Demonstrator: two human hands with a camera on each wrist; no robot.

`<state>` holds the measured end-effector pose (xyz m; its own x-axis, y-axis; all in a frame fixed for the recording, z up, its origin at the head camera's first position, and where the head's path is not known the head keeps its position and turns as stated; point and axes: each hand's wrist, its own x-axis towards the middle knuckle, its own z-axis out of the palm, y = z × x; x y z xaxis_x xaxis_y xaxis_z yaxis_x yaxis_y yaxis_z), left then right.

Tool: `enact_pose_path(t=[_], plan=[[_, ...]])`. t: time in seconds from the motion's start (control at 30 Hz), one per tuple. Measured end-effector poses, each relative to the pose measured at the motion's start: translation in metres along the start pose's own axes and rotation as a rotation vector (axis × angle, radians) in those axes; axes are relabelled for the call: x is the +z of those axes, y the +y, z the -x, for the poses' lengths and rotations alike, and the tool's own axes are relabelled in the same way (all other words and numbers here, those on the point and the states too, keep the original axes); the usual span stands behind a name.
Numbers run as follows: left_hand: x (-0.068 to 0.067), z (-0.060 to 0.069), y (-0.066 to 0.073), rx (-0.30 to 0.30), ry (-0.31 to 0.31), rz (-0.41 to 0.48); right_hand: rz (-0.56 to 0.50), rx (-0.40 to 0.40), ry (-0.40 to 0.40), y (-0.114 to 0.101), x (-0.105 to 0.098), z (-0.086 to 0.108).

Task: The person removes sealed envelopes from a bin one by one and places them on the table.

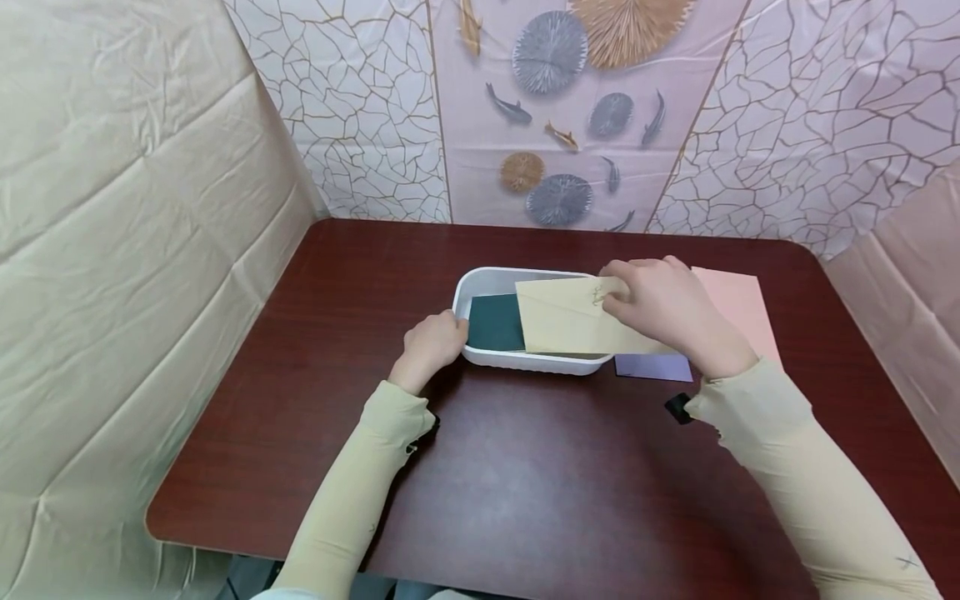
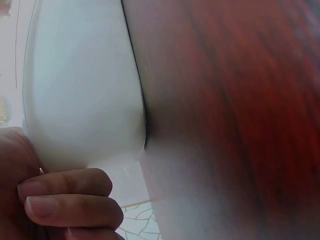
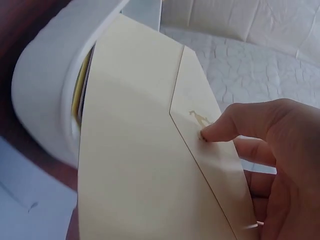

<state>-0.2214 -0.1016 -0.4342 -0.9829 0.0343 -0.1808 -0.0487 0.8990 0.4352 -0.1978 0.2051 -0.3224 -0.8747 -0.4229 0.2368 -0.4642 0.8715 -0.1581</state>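
Note:
My right hand [image 1: 667,304] pinches a cream envelope [image 1: 562,317] by its flap edge, thumb on a small gold print. The envelope is tilted over the right part of a white plastic basin [image 1: 498,359], its right end reaching past the rim. Inside the basin lies a dark green envelope [image 1: 495,323], partly covered by the cream one. Yellow and dark edges [image 3: 81,92] of other envelopes show below it in the right wrist view. At the basin's left end my left hand [image 1: 431,342] grips the rim, its fingers [image 2: 75,207] curled in the left wrist view.
On the table right of the basin lie a purple envelope [image 1: 654,367] and a pink one [image 1: 738,304], both partly hidden by my right hand or the cream envelope. The dark red table [image 1: 540,492] meets a patterned backdrop [image 1: 375,108] behind and cloth-covered sides.

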Motion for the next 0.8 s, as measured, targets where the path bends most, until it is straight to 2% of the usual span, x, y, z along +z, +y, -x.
enact_pose_path(t=[0.3,0.57,0.8], plan=[[-0.001,0.001,0.001,0.008,0.0,-0.005,0.009,0.089,-0.034,0.025,-0.017,0.021],[-0.002,0.001,0.001,0.006,0.004,-0.008,0.014,0.077,-0.005,0.037,-0.028,0.031],[-0.002,0.001,0.001,0.003,-0.003,-0.011,-0.013,0.139,-0.027,0.048,-0.037,0.041]])
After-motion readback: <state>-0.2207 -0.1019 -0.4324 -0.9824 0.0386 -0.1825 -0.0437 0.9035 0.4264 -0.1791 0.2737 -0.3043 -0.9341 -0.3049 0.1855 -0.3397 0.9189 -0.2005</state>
